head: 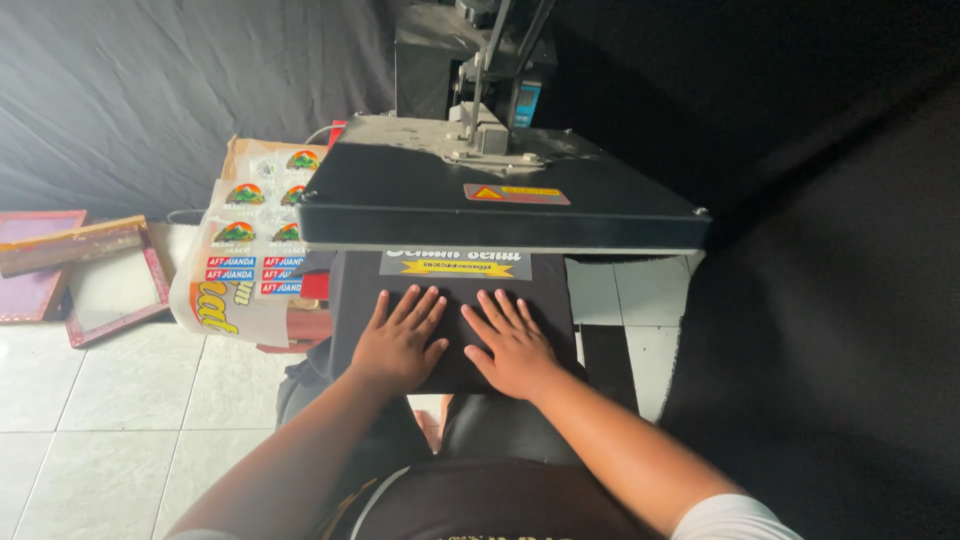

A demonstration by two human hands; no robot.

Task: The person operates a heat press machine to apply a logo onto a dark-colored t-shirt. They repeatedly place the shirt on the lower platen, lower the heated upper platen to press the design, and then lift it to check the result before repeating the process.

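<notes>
Hands (398, 345) (512, 345) flat, fingers spread, gripping nothing, pressing black shirt (450, 300) beneath raised press plate (500, 205); risk: burn or shifted print sheet (455, 264).

- Left hand (398, 342): flat, palm down, fingers spread and pointing away from the body.
- Right hand (512, 345): likewise flat and splayed, lying just beside the left (thumbs nearly meet, not touching).
- Both forearms bare, reaching forward and converging from the lower corners; wrists straight.
</notes>
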